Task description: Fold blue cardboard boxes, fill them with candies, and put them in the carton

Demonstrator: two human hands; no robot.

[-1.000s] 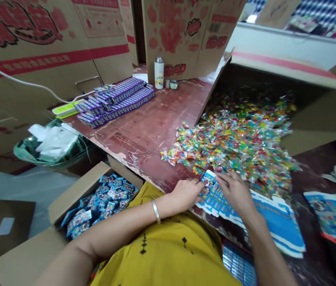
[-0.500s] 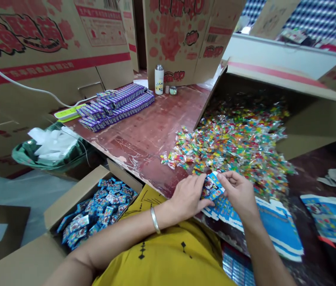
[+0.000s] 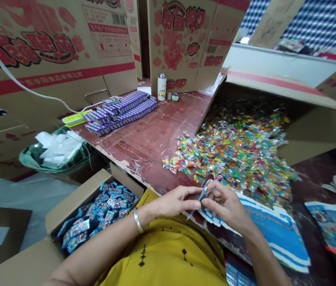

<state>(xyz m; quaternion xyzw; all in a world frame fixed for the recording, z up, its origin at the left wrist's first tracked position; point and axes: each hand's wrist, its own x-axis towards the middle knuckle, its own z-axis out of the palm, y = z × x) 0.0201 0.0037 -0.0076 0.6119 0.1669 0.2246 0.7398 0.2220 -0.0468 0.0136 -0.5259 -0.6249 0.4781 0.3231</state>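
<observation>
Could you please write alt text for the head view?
The left hand and right hand hold a thin blue piece at the edge of a worn red table, beside wrapped candies spilling from a cardboard box. Purple packs are stacked farther back; blue packets lie in an open carton, lower left.

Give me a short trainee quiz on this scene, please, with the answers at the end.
1. True or false: the left hand and the right hand are both holding the same small blue printed piece.

2. On which side is the silver bracelet worn?
A. Left
B. Right
C. Both

3. Fill in the blank: the wrapped sweets spill onto the table from an open ______.

Key: 1. True; 2. A; 3. cardboard box.
</observation>
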